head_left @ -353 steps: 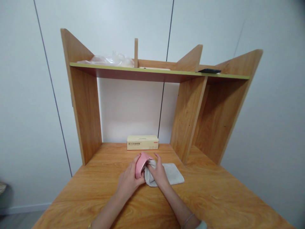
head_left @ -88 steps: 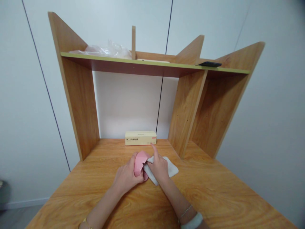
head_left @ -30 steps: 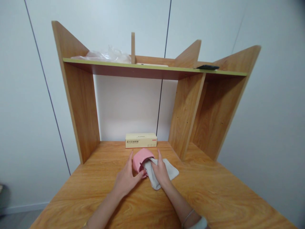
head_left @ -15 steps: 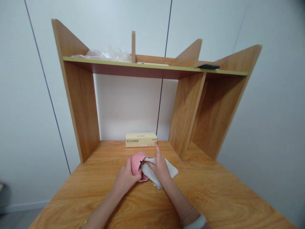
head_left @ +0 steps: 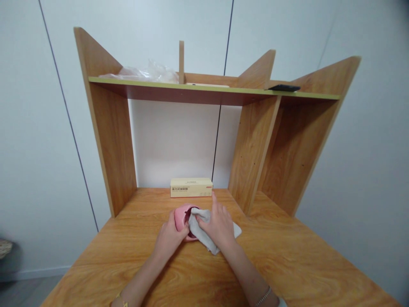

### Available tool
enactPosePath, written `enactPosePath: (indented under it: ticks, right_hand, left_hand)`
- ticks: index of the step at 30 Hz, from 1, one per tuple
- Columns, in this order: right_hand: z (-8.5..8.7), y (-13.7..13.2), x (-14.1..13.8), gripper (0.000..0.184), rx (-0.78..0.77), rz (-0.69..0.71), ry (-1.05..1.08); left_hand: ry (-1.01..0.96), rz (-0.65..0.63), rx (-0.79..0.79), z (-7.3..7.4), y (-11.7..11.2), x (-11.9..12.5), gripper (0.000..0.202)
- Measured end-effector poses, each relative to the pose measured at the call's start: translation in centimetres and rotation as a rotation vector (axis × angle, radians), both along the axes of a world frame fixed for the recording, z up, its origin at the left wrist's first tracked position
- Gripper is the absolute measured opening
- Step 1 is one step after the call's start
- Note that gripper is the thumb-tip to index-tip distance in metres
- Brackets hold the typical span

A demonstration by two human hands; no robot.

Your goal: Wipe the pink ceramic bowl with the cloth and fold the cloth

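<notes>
Left hand [head_left: 169, 235] grips the pink container [head_left: 180, 216], opening turned rightward, over the desk [head_left: 287, 260], before a box [head_left: 191, 188]. Right hand [head_left: 221, 224] pinches the grey cloth [head_left: 200, 230] at that opening, index finger raised.

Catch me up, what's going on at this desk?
A person's left hand grips a pink hollow item, its opening turned toward the right hand. The right hand holds a grey cloth at that opening; how far in it reaches is hard to tell. Both hands are over the wooden desk, and a pale yellow box sits behind them, toward the back.
</notes>
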State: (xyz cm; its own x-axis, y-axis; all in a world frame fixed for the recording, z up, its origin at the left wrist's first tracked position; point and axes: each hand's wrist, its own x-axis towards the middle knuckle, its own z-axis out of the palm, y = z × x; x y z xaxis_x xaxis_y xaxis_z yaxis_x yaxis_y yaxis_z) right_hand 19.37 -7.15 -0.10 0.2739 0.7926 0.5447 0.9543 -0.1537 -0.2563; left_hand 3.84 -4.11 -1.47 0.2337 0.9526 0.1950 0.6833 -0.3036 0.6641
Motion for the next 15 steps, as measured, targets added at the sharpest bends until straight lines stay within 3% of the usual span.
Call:
enactPosePath:
  ticks: [4,6,10,15]
  right_hand:
    - [-0.7,0.0,-0.2,0.086,-0.275,-0.040,0.049]
    - [-1.2,0.2,-0.3,0.082,-0.325,-0.036,0.087]
    - [-1.3,0.5,-0.3,0.074,-0.289,-0.084,0.097]
    - [-0.3,0.3,-0.1,0.079,-0.116,-0.098,-0.052]
  left_hand:
    - [0.034,-0.023,-0.003,0.2,-0.2,0.0,0.051]
    - [0.072,-0.045,0.021,0.4,-0.4,0.1,0.055]
    - [0.174,-0.063,0.076,0.8,-1.1,0.4,0.059]
    - [0.231,-0.093,0.098,1.4,-1.7,0.8,0.063]
